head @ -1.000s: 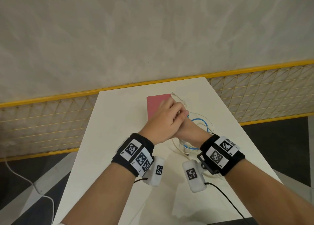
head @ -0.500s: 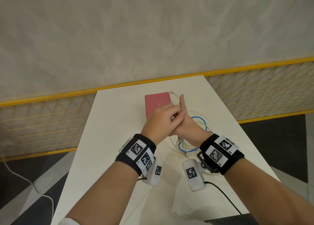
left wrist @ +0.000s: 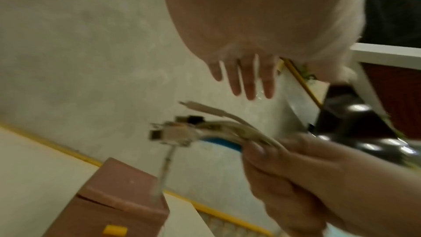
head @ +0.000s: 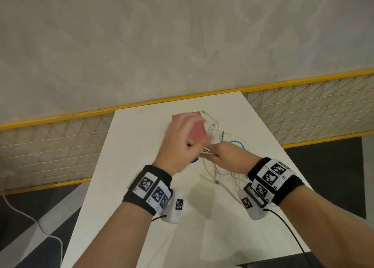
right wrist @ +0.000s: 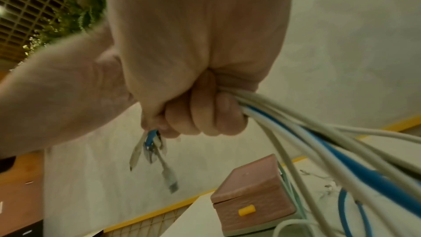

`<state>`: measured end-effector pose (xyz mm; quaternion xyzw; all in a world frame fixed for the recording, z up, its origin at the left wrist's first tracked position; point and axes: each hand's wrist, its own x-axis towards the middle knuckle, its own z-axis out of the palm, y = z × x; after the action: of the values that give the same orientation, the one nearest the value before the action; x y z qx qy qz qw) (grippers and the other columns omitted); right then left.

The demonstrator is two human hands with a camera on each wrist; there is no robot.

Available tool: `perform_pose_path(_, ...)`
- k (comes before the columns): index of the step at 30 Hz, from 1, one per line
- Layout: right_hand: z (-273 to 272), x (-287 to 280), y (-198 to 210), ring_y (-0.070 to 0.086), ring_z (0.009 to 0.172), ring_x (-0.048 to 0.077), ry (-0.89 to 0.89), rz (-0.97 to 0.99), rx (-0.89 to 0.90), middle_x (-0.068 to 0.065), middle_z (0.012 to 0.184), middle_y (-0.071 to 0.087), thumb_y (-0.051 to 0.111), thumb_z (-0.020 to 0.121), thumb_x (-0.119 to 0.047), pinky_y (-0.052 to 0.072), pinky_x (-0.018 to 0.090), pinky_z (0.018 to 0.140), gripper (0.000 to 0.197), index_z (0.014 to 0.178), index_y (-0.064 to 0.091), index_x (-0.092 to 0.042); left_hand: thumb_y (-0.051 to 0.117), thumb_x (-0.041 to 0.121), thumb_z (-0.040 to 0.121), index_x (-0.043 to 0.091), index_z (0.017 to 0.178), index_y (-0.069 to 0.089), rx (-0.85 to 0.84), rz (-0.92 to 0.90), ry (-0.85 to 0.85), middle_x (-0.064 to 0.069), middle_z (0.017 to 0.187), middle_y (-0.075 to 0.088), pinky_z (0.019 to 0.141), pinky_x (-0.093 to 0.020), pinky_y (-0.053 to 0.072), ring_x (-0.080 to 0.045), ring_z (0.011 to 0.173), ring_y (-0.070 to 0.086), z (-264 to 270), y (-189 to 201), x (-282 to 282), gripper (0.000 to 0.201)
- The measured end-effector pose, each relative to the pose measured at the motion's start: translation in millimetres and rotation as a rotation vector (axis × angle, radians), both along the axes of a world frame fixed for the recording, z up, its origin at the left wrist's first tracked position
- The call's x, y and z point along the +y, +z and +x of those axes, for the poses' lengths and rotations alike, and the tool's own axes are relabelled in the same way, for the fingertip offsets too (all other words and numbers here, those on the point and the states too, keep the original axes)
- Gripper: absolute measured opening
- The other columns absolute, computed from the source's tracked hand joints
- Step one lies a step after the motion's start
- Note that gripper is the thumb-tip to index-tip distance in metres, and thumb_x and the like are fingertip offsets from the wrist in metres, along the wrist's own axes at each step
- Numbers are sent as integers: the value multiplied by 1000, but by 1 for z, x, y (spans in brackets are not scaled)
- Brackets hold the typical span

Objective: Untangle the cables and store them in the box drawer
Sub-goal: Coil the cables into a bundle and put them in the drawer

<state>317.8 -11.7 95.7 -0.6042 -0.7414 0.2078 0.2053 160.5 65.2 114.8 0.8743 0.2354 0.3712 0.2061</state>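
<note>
My right hand (head: 226, 156) clenches the cables (right wrist: 330, 132) in a fist above the table (head: 141, 186), their plug ends (left wrist: 173, 132) jutting left toward my left hand (head: 178, 146), the loose lengths trailing right and down to the tabletop. The left hand is released, fingers (left wrist: 248, 82) straight, holding nothing, just beyond the plugs. The box (head: 197, 132) sits farther back, behind the left hand, its yellow drawer pull (right wrist: 246, 210) facing me and the drawer apparently closed. The free left hand looks nearer the box and better placed to open it.
</note>
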Motion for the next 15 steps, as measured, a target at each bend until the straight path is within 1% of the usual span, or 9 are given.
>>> perform_pose_path(2,-5,2,6,45,58,4,63,-18,-1,-17,67,45,46,95,-10,35,15,55,17,89,54,-23,72,55,77,27,136,47,299,21,-178,8,128,55,104,-32,36,-10,120,46,7,-8,-15,70)
perform_pose_path(4,-5,4,9,53,72,9,49,-53,31,-7,81,55,47,94,-8,42,12,62,15,98,61,-9,74,55,75,32,146,32,462,15,-188,4,127,58,93,-29,42,-12,114,52,10,-22,-19,85)
perform_pose_path(7,-3,5,12,57,70,12,72,-86,7,0,80,64,50,94,-18,45,22,63,14,83,58,-19,74,46,80,28,144,33,473,21,-62,0,120,65,75,-26,46,-17,104,63,11,-31,-13,79)
perform_pose_path(9,2,5,15,54,61,5,60,-78,6,-9,68,62,54,94,-25,39,20,60,20,74,57,-25,71,53,79,26,141,37,497,41,-18,1,114,69,72,-25,45,-18,98,66,10,-28,-10,76)
perform_pose_path(11,12,3,24,49,52,0,-9,-69,78,-18,52,55,58,92,-30,34,16,56,32,61,52,-32,65,61,79,27,130,47,502,10,19,3,103,71,71,-30,48,-18,88,66,5,-23,-4,64)
perform_pose_path(12,19,2,25,46,49,0,-47,-63,97,-18,49,51,58,91,-33,32,17,54,34,59,50,-34,61,63,81,26,115,55,472,-33,32,5,92,70,67,-31,48,-17,78,64,1,-21,-1,51)
perform_pose_path(13,26,0,24,43,48,1,-81,-57,91,-14,49,48,57,91,-37,30,18,52,32,60,50,-33,57,63,84,23,96,58,415,-94,36,6,76,65,62,-32,45,-16,67,59,-4,-21,3,41)
perform_pose_path(14,32,-3,22,41,48,3,-111,-44,76,-11,51,46,54,92,-41,30,20,53,30,64,49,-31,53,62,86,20,81,56,326,-168,39,5,64,56,58,-33,40,-15,59,51,-8,-22,7,43)
perform_pose_path(15,38,-5,18,40,48,5,-139,-28,71,-9,54,43,51,93,-42,32,23,53,29,67,46,-31,52,59,88,16,74,53,218,-237,48,2,59,49,56,-33,37,-16,56,45,-11,-24,10,46)
